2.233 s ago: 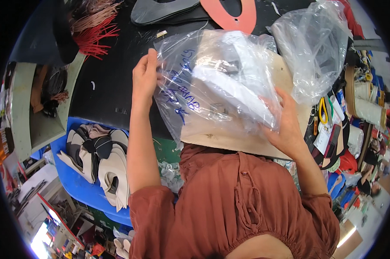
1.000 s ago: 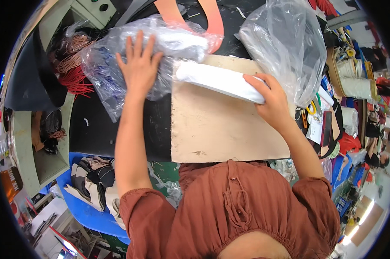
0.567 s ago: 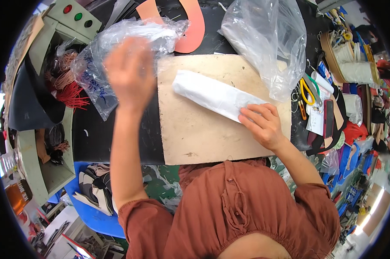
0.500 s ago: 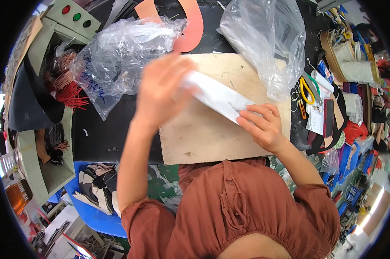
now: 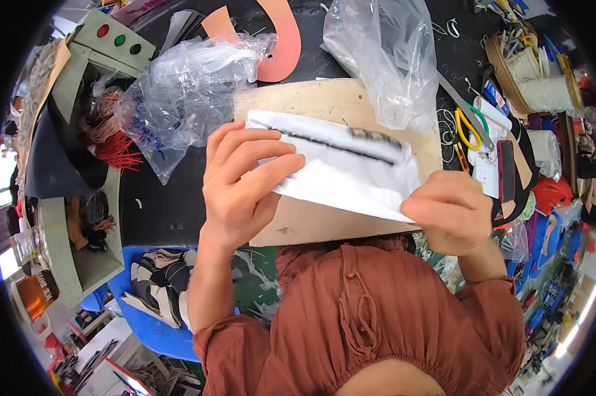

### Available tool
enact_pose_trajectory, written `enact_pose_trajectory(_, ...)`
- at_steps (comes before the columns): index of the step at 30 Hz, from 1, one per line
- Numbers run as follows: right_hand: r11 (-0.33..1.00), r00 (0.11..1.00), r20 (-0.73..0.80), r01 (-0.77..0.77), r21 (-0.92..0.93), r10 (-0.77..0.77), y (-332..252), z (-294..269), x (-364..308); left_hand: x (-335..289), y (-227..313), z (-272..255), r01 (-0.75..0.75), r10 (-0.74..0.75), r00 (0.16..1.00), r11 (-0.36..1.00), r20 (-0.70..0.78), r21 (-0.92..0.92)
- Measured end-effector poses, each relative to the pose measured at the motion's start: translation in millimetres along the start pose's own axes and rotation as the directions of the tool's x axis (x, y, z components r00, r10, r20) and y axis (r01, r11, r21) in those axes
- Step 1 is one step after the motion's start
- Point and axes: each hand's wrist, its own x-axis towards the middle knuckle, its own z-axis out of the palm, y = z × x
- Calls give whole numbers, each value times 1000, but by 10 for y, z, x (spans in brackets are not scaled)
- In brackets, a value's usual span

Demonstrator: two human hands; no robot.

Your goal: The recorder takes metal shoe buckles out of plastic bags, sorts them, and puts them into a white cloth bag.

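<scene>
A soft white sheet [image 5: 341, 181], folded over itself, is stretched between my two hands above a worn beige board [image 5: 311, 228]. A thin dark line and a blurred brownish-black band run along its upper part; what they are I cannot make out. My left hand [image 5: 242, 175] grips the sheet's left end, fingers over the top and thumb hidden beneath. At the lower right corner my right hand [image 5: 453, 211] pinches the edge between thumb and curled fingers.
Clear plastic bags [image 5: 192, 86] lie left of the board, and another plastic bag [image 5: 387, 66] overlaps its far right. Yellow-handled scissors [image 5: 468, 129] and a dark phone [image 5: 505, 170] are at the right. A grey-green cabinet [image 5: 93, 270] with red cords [image 5: 116, 155] stands left.
The narrow white strip has opened out wider and shows dark markings. My left hand has come down onto its left end; my right hand has moved right and nearer to me.
</scene>
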Motion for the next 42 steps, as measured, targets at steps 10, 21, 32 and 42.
enact_pose_trajectory(10,895,999,18,-36,444,32,-297,-317,321,299,314,-371,-85,66,996,922,-65,-377)
enact_pose_trajectory(21,868,994,38,-104,485,98,-286,-45,364,232,605,-397,-20,-176,928,856,-329,-516)
enact_pose_trajectory(32,804,930,55,-343,485,364,-193,-369,842,832,317,-646,55,-328,833,851,-446,-522)
enact_pose_trajectory(42,497,917,398,-344,797,-4,-523,612,657,-425,-126,-879,-120,-194,923,676,-332,-727)
